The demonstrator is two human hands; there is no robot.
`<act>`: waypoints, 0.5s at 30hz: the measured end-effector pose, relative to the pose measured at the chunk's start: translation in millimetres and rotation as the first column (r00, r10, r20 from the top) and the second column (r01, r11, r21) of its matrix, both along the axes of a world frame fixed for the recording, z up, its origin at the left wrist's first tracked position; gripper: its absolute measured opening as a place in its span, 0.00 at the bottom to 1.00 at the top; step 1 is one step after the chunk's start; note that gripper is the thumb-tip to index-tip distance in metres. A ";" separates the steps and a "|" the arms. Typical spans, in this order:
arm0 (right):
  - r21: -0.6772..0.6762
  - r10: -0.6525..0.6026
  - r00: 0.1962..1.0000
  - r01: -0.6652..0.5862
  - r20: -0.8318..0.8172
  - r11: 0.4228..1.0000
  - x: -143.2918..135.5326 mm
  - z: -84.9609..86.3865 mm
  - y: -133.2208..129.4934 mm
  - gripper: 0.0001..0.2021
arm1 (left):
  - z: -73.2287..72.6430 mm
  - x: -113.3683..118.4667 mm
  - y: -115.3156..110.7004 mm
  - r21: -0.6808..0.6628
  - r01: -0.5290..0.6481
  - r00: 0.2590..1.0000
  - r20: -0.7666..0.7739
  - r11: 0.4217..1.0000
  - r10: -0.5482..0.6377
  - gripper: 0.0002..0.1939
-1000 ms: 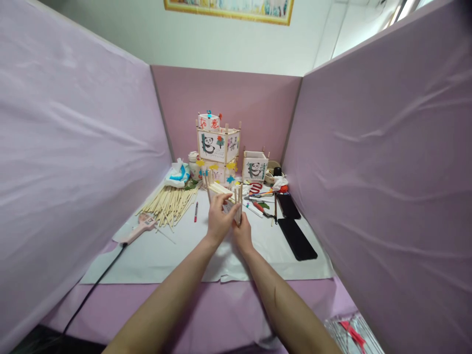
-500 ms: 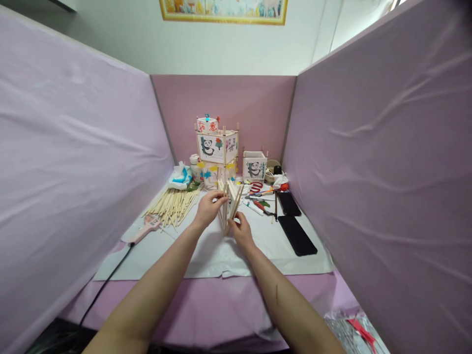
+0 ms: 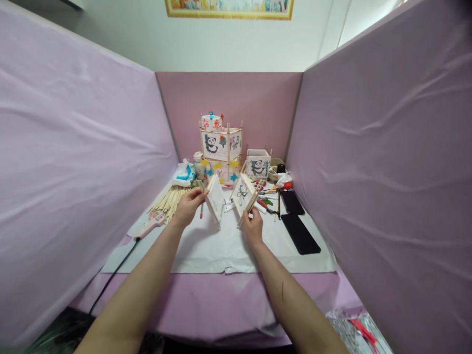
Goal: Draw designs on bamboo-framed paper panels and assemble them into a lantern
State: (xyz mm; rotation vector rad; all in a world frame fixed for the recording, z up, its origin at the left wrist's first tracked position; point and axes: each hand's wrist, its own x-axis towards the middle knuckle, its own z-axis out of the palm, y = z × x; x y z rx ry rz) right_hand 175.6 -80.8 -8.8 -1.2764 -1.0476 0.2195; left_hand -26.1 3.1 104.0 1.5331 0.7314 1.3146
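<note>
My left hand (image 3: 189,206) pinches the left edge of a stick-framed white paper panel (image 3: 217,197), which stands tilted just above the cloth. On the other side, my right hand (image 3: 252,226) grips the lower edge of a second stick-framed panel (image 3: 242,192) with a dark drawing on its paper. More wooden sticks run along this panel's right edge; I cannot tell whether they belong to further frames. A gap separates the two panels. Behind them stands a tiered paper lantern (image 3: 217,146) with panda pictures, and to its right a small panda lantern (image 3: 258,168).
Wooden sticks (image 3: 167,200) lie in a pile at the left, near a pink glue gun (image 3: 149,227) with a black cord. Red-handled pliers (image 3: 266,206) and two black phone-like slabs, the nearer one (image 3: 300,234) larger, lie at right. Pink partitions (image 3: 228,93) enclose the table.
The framed panels, held close together before, are now spread apart. My left hand has moved left and my right hand slightly right, so the panels' paper faces show.
</note>
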 end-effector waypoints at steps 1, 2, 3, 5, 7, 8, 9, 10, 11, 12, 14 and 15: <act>0.004 -0.025 0.999 0.025 0.021 1.000 3.8 1.6 -1.1 0.09 | 0.2 -5.5 0.2 -0.017 -0.005 1.000 0.025 1.000 0.006 0.23; 0.008 -0.048 0.998 0.048 0.044 0.999 7.7 3.2 -2.1 0.09 | 0.5 -10.5 -0.2 -0.031 -0.011 0.999 0.048 0.999 0.012 0.24; 0.014 -0.068 0.995 0.068 0.069 0.998 11.7 4.6 -3.0 0.09 | 0.9 -14.9 -1.2 -0.042 -0.015 0.998 0.068 0.999 0.018 0.24; 0.027 -0.100 0.989 0.097 0.110 0.995 20.1 6.6 -4.0 0.10 | 2.0 -22.3 -4.5 -0.058 -0.021 0.995 0.097 0.998 0.026 0.24; 0.042 -0.133 0.978 0.127 0.161 0.991 27.8 7.1 -3.7 0.12 | 3.4 -27.7 -8.9 -0.064 -0.021 0.993 0.117 0.998 0.029 0.23; 0.041 -0.157 0.966 0.152 0.204 0.988 30.9 7.0 -3.3 0.14 | 4.0 -29.9 -11.3 -0.064 -0.021 0.992 0.125 0.998 0.029 0.22; 0.025 -0.182 0.947 0.182 0.263 0.983 33.0 6.6 -2.8 0.15 | 4.6 -31.9 -13.6 -0.062 -0.021 0.991 0.131 0.998 0.029 0.21; -0.001 -0.200 0.922 0.213 0.331 0.977 34.1 6.2 -2.3 0.16 | 5.0 -33.8 -15.9 -0.058 -0.021 0.990 0.135 0.998 0.029 0.21; -0.034 -0.207 0.895 0.239 0.396 0.970 34.0 5.8 -1.9 0.16 | 5.4 -35.7 -18.1 -0.052 -0.023 0.990 0.139 0.998 0.030 0.20; -0.068 -0.199 0.871 0.256 0.449 0.964 32.6 5.4 -1.6 0.17 | 5.5 -37.9 -20.2 -0.045 -0.024 0.990 0.140 0.999 0.031 0.20; -0.125 -0.155 0.850 0.249 0.504 0.960 27.2 4.3 -1.2 0.16 | 5.5 -43.7 -24.2 -0.026 -0.032 0.990 0.138 0.999 0.035 0.19; -0.142 -0.130 0.847 0.234 0.516 0.962 23.8 3.5 -1.1 0.16 | 5.4 -47.5 -26.3 -0.018 -0.038 0.990 0.138 0.999 0.040 0.18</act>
